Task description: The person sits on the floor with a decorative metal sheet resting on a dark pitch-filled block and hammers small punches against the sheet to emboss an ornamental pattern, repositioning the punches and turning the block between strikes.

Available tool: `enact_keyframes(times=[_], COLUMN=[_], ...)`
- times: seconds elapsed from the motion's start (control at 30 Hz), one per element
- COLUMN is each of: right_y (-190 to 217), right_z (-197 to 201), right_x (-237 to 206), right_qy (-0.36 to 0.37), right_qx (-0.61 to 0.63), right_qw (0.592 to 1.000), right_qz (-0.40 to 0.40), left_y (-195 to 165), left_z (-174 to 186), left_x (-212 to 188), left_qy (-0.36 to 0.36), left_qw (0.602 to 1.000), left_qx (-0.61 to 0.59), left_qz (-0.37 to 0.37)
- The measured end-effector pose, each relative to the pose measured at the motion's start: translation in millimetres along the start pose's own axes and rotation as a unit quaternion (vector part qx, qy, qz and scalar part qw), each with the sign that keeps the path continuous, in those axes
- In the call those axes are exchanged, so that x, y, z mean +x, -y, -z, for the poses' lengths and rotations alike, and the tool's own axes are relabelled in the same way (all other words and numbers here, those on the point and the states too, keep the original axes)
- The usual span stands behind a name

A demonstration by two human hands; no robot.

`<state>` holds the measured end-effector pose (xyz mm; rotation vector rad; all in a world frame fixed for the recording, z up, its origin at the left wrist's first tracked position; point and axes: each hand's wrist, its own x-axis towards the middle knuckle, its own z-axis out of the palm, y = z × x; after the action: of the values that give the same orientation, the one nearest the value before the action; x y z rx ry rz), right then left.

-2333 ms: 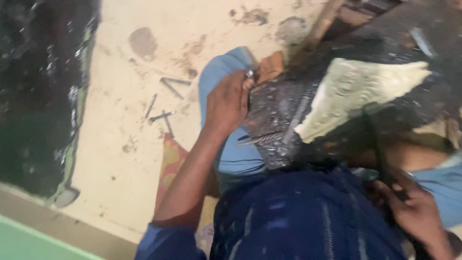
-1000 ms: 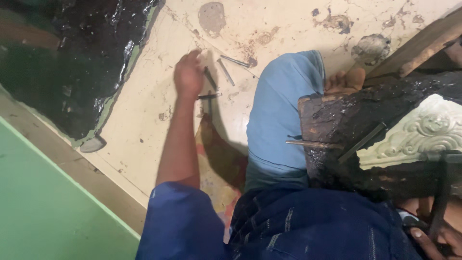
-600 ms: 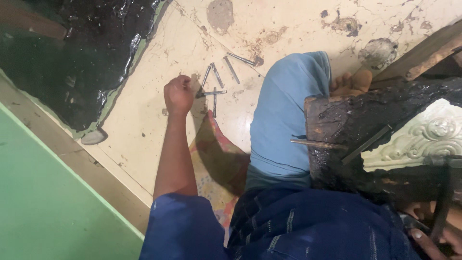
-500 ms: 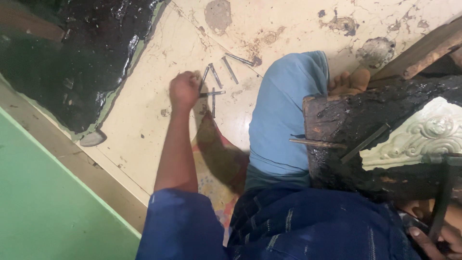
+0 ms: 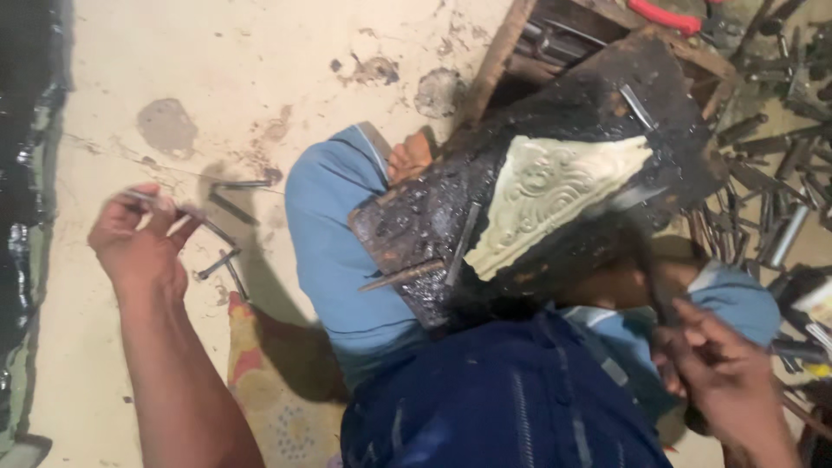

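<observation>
- Up at the top right, a wooden tool box (image 5: 555, 35) stands on the floor behind the work; dark metal rods lie inside it, and a red-handled tool (image 5: 663, 15) rests across its far edge.
- Beside the box, at the right edge, a loose heap of metal punches and chisels (image 5: 771, 199) is spread over the floor, not in any container.
- The left hand (image 5: 139, 247) is out over the pale floor (image 5: 217, 61), well apart from the work; its fingers (image 5: 160, 208) are curled and pinch a thin metal tool (image 5: 143, 196) near its end.
- Just beside that hand, several more slim metal tools (image 5: 227, 260) lie scattered on the floor.
- The right hand (image 5: 724, 377) sits low at the right, fingers closed around a dark handle (image 5: 650, 269) that rises toward the work; what kind of tool it is I cannot tell.
- The black pitch-covered block (image 5: 433, 234) leans across the blue-trousered knee (image 5: 334, 234), carrying a pale embossed metal sheet (image 5: 546, 195) with scroll ornament, tilted.
- A pointed punch (image 5: 403, 276) rests on the block's lower edge.
</observation>
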<state>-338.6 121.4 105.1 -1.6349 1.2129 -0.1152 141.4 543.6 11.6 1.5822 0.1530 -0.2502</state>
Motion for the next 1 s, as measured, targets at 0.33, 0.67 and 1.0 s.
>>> enact_keyframes(times=[0.33,0.67,1.0], right_y=[63,55,126], right_z=[10,39,26], right_x=[8,17,32], right_qy=[-0.074,-0.016,-0.029], right_qx=[-0.076,-0.089,-0.266], right_qw=[0.992,0.993,0.934], right_qz=[0.062,0.082,0.238], left_y=[-57,-26,-28], left_z=[-299,-382,-386], left_x=[-109,-109,-106], left_qy=[0.378,0.416,0.443], left_qw=[0.922,0.836,0.821], left_qx=[-0.071,0.167,0.182], left_qz=[-0.05,-0.316,-0.311])
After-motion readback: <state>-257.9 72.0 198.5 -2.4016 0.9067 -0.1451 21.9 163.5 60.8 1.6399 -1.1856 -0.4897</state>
